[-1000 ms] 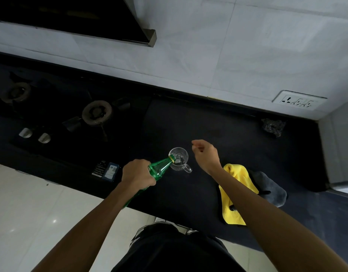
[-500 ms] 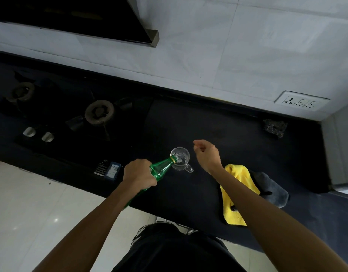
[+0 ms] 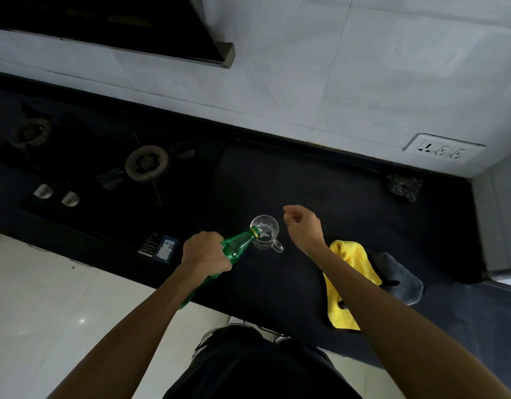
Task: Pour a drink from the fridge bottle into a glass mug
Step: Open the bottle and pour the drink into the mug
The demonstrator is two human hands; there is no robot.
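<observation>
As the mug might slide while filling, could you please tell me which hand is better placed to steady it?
The right hand: it hovers just beside the glass mug, near its handle, while the left hand grips the tilted green bottle.

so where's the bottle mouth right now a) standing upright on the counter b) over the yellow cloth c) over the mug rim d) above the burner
c: the left hand tilts the bottle so its mouth sits at the rim of the mug.
</observation>
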